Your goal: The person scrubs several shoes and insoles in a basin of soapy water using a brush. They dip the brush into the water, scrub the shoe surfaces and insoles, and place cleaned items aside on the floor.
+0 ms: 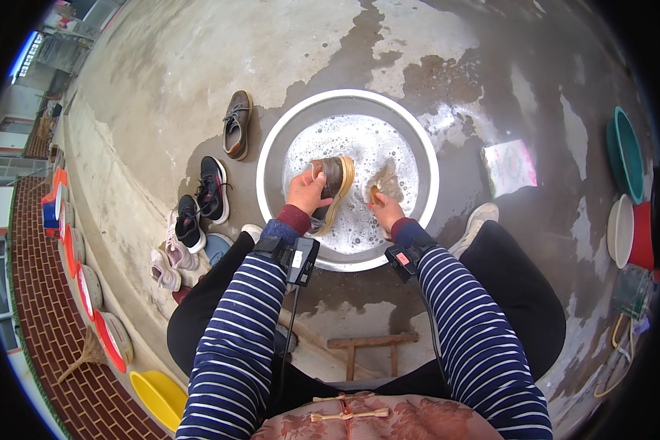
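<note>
A wide metal basin (pixel 273 150) full of foamy water stands on the ground in front of me. Over the suds my left hand (pixel 306 191) grips a wet brown shoe (pixel 329 176), its tan sole turned toward the right. My right hand (pixel 387 210) is closed around the tan end of what looks like a brush (pixel 376 194), just to the right of the shoe and apart from it. The brush's far end dips into a brownish gap in the foam, so its bristles are hard to make out.
Left of the basin stand a matching brown shoe (pixel 237 126), black sneakers (pixel 213 189) and pale pink sneakers (pixel 180 242). A white and pink packet (pixel 509 169) lies on the wet concrete at right. Beyond it are a green basin (pixel 625 155) and a low wooden stool (pixel 372 341) is below me.
</note>
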Motion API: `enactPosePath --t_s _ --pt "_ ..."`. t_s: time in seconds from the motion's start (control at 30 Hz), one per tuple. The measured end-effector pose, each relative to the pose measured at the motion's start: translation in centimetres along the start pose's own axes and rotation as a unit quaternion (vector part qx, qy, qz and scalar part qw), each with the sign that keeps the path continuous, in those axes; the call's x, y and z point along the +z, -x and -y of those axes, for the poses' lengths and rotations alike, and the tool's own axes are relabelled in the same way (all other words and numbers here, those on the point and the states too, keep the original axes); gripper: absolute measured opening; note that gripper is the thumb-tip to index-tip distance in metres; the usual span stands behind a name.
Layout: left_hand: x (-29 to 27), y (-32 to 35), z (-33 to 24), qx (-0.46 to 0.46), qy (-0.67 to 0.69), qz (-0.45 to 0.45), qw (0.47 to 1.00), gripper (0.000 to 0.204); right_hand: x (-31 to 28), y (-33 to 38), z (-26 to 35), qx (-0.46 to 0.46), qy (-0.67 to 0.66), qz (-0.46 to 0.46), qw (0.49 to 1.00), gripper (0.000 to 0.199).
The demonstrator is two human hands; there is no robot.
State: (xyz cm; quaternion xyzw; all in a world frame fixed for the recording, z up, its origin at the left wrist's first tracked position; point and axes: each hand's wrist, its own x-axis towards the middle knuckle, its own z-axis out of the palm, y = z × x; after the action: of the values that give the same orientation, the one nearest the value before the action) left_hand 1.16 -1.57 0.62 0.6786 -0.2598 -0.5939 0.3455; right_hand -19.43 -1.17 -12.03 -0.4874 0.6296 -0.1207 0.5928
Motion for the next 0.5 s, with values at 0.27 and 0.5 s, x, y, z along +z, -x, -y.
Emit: enactPosePath --t_s 0.27,0.5 --pt "-0.1 -0.6 0.2 -0.005 0.102 -0.031 0.994 0.023 1.1 9.8 6.4 -0.331 0.058 -0.154 0.929 0.055" --pt "0.5 0.1 0.9 -0.003 0.094 -0.012 0.996 0.026 0.8 8.4 11.7 -0.349 0.151 -0.154 0.912 0.054"
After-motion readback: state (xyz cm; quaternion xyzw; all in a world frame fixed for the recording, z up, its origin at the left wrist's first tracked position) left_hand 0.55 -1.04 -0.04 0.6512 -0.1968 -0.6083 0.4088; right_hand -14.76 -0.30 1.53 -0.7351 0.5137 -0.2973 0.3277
